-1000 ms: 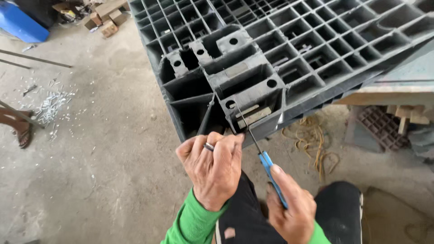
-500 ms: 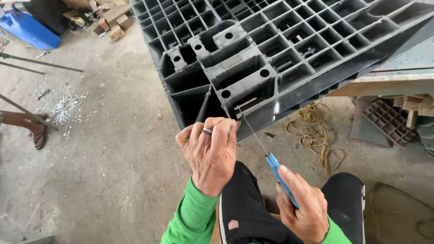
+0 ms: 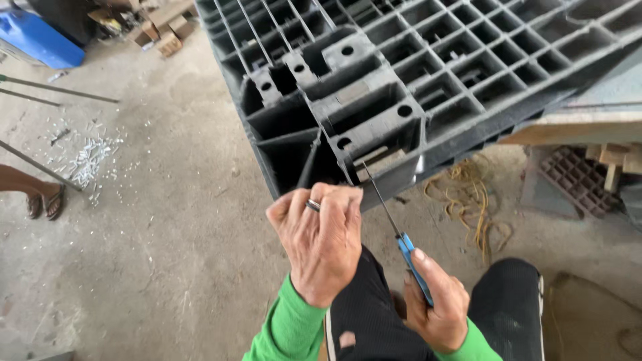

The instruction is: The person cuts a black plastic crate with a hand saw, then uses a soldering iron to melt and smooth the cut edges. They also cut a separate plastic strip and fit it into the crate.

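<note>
The right hand point(image 3: 438, 304) closes around the blue handle of a screwdriver point(image 3: 401, 237), a thin, stiff tool best held at that handle; its tip reaches the corner block of the black plastic pallet point(image 3: 428, 80). The left hand point(image 3: 324, 237) closes on a dark rod point(image 3: 307, 160) at that corner. The pallet looks rigid and heavy, tilted over the concrete floor point(image 3: 147, 254).

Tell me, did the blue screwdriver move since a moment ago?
Barely. The screwdriver in the right hand keeps its tip at the same corner pocket of the black plastic pallet; the camera shifted, so any small slide cannot be told.
</note>
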